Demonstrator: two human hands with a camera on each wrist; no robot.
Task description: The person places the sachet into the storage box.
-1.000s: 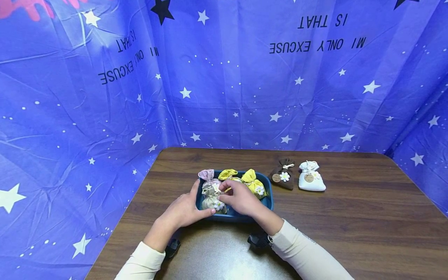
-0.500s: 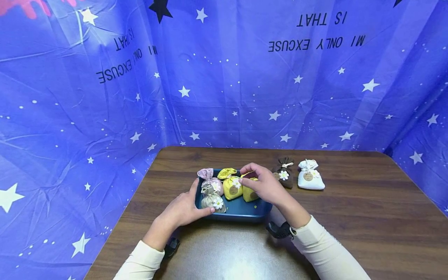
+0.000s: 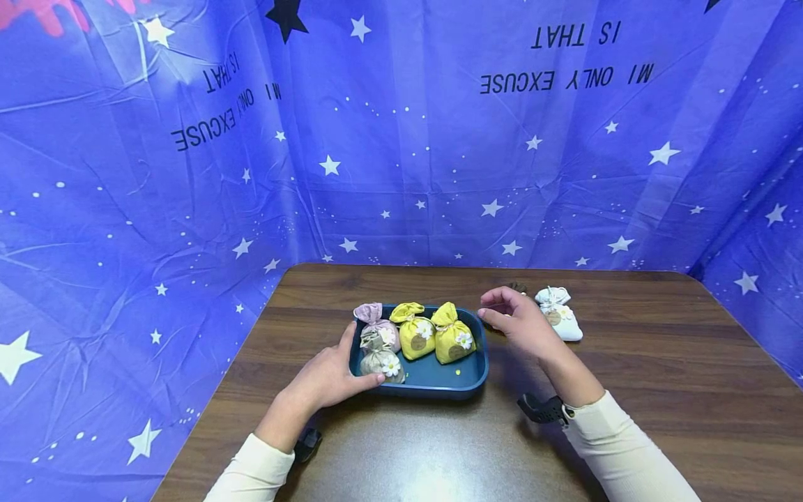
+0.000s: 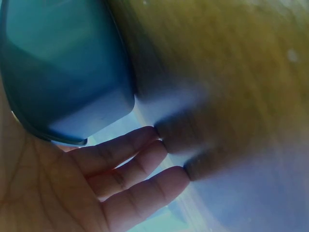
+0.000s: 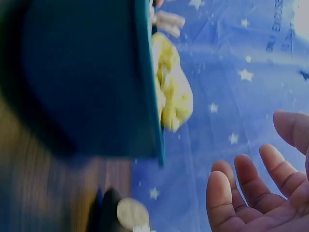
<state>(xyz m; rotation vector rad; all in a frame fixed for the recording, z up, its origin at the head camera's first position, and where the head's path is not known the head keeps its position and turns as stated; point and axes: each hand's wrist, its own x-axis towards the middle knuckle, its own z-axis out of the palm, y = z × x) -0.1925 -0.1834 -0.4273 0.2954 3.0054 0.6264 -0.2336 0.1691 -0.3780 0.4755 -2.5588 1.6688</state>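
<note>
My left hand [image 3: 326,373] rests at the left end of a dark blue tray [image 3: 433,392], thumb over its front rim. In the left wrist view, three fingers of that hand [image 4: 130,179] lie extended beside the tray wall [image 4: 72,72]. Inside are a pink sachet [image 3: 374,315], a beige sachet [image 3: 378,361] and two yellow sachets [image 3: 419,343], each with a white flower. My right hand [image 3: 525,324] hovers past the tray's right end, fingers loosely bent and holding nothing. It mostly hides a brown sachet [image 3: 518,286] in the head view.
A white sachet [image 3: 564,324] lies on the wooden table [image 3: 659,348], right of the right hand. Black wrist straps [image 3: 541,409] show at both wrists. Blue star-printed cloth [image 3: 401,174] hangs behind the table and along its sides.
My right hand has moved from over the tray's left sachets, across the yellow ones, to the brown sachet on the right. The left hand stays at the tray's left end.
</note>
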